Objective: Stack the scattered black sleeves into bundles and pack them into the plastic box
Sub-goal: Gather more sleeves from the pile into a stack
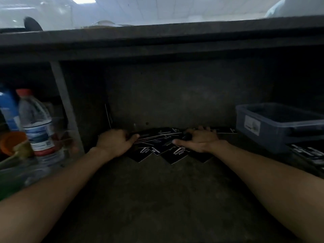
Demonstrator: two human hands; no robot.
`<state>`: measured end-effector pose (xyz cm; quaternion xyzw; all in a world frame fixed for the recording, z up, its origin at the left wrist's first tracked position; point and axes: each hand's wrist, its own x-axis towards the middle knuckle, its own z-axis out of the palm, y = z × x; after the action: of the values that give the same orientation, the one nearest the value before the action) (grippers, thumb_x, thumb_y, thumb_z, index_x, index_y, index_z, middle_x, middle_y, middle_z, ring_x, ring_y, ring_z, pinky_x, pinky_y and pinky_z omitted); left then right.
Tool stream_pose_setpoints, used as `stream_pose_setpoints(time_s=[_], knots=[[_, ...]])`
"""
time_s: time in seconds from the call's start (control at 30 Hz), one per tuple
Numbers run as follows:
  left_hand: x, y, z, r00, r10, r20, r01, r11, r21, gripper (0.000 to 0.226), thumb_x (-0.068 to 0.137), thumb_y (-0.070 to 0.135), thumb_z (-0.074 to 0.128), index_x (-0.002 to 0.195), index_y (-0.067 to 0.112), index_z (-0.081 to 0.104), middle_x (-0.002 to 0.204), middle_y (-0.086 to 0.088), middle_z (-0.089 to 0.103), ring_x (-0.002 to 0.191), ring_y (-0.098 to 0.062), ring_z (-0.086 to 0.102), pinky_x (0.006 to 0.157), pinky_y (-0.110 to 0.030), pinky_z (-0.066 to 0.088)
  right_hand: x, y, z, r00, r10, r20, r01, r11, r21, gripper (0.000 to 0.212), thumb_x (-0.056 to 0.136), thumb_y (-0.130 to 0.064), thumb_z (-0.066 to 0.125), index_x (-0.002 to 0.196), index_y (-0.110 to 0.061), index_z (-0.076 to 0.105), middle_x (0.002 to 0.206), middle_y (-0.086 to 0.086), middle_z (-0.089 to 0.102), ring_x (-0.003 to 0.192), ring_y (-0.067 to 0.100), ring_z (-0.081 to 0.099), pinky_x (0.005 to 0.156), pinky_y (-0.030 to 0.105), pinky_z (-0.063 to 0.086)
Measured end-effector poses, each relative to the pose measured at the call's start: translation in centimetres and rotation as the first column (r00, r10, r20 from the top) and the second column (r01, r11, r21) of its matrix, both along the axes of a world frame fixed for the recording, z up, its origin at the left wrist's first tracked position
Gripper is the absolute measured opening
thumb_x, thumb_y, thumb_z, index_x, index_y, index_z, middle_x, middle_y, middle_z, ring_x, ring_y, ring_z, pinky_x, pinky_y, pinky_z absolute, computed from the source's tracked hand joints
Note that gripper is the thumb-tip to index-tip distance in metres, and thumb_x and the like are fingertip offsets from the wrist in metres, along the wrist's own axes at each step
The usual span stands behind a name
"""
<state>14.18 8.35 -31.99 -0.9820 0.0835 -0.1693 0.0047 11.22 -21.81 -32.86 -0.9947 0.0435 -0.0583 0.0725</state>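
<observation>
Several flat black sleeves with white print lie fanned out on the dark shelf floor against the back wall. My left hand rests on the pile's left edge, fingers curled onto the sleeves. My right hand lies spread on the pile's right side, thumb pointing left across the sleeves. Both hands press on the pile from either side; I cannot tell if any sleeve is lifted. The grey-blue plastic box stands to the right, a white label on its near-left wall.
A clear water bottle with a red cap, a blue bottle and an orange cup stand at left behind a grey post. More black printed sleeves lie in front of the box. A dark shelf overhangs.
</observation>
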Motion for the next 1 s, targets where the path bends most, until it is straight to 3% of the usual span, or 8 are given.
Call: stream_pose_setpoints(time_s=[0.1,0.23,0.33,0.47,0.6,0.7,0.77,1.0], knots=[[0.7,0.9,0.1,0.951,0.112,0.288,-0.166,0.972,0.168,0.055,0.094,0.057,0.047,0.123,0.012,0.059,0.129,-0.02,0.053,0.117,-0.035,0.049,0.092,-0.04,0.046,1.2,-0.8,0.4,0.966,-0.133,0.221,0.129,0.991,0.033,0.092,0.079,-0.09,0.013,0.138,-0.029,0.05,0.152,0.014,0.039,0.14,0.036,0.031,0.113,0.055,0.024],[1.8,-1.2,-1.2,0.955,0.246,0.163,-0.277,0.939,0.203,0.072,0.094,0.065,0.035,0.142,0.012,0.039,0.155,-0.035,0.02,0.141,-0.046,0.027,0.109,-0.048,0.032,2.8,-2.1,-0.7,0.959,-0.284,-0.02,0.284,0.953,0.109,0.093,0.08,-0.088,0.01,0.153,-0.032,0.029,0.162,0.016,0.017,0.147,0.043,0.012,0.116,0.063,0.008],[2.7,-2.5,-2.0,0.975,0.215,0.049,-0.214,0.977,-0.017,0.071,0.094,0.066,0.036,0.144,0.016,0.032,0.158,-0.035,0.0,0.139,-0.049,0.033,0.114,-0.055,0.025,2.6,-1.7,-0.7,0.98,-0.194,-0.037,0.197,0.975,0.099,0.091,0.082,-0.086,0.016,0.153,-0.032,0.028,0.162,0.012,0.019,0.147,0.039,0.017,0.116,0.057,0.014],[2.5,-2.6,-2.3,0.997,0.066,0.043,-0.046,0.932,-0.361,0.055,0.091,0.052,0.059,0.135,0.02,0.046,0.138,-0.018,0.039,0.121,-0.04,0.052,0.106,-0.052,0.039,1.9,-0.7,0.3,0.998,-0.059,0.011,0.059,0.998,0.024,0.073,0.088,-0.075,0.031,0.143,-0.031,0.047,0.155,0.008,0.036,0.14,0.034,0.032,0.112,0.046,0.03],[2.1,-1.9,-1.1,0.956,0.063,0.285,-0.013,0.984,-0.176,0.046,0.092,0.046,0.058,0.125,0.015,0.054,0.128,-0.018,0.052,0.119,-0.037,0.051,0.096,-0.047,0.043,2.3,1.8,1.1,0.977,0.029,0.213,-0.039,0.998,0.044,0.062,0.093,-0.064,0.038,0.139,-0.025,0.052,0.146,0.01,0.046,0.135,0.032,0.039,0.109,0.041,0.034],[2.3,-1.7,-0.8,0.957,0.248,0.152,-0.258,0.965,0.051,0.065,0.096,0.053,0.045,0.143,0.008,0.036,0.153,-0.029,0.027,0.141,-0.043,0.027,0.113,-0.051,0.029,3.1,4.8,1.3,0.953,0.292,0.082,-0.303,0.927,0.223,0.062,0.093,-0.064,0.046,0.147,-0.035,0.04,0.158,0.004,0.03,0.144,0.027,0.029,0.117,0.035,0.026],[2.4,-1.8,-1.0,0.963,0.265,0.051,-0.267,0.963,0.03,0.066,0.097,0.053,0.042,0.145,0.009,0.033,0.158,-0.031,0.015,0.144,-0.045,0.023,0.116,-0.051,0.023,3.7,6.6,0.7,0.934,0.356,-0.024,-0.339,0.906,0.253,0.069,0.089,-0.069,0.047,0.15,-0.041,0.031,0.163,-0.002,0.018,0.149,0.024,0.02,0.121,0.04,0.019],[3.9,-1.7,1.8,0.96,0.23,-0.161,-0.262,0.94,-0.217,0.051,0.1,0.047,0.043,0.124,0.006,0.062,0.137,-0.022,0.056,0.123,-0.039,0.056,0.101,-0.042,0.047,2.9,6.9,0.4,0.931,0.35,-0.101,-0.339,0.934,0.113,0.074,0.08,-0.08,0.045,0.146,-0.048,0.033,0.161,-0.005,0.024,0.146,0.028,0.021,0.116,0.048,0.025]])
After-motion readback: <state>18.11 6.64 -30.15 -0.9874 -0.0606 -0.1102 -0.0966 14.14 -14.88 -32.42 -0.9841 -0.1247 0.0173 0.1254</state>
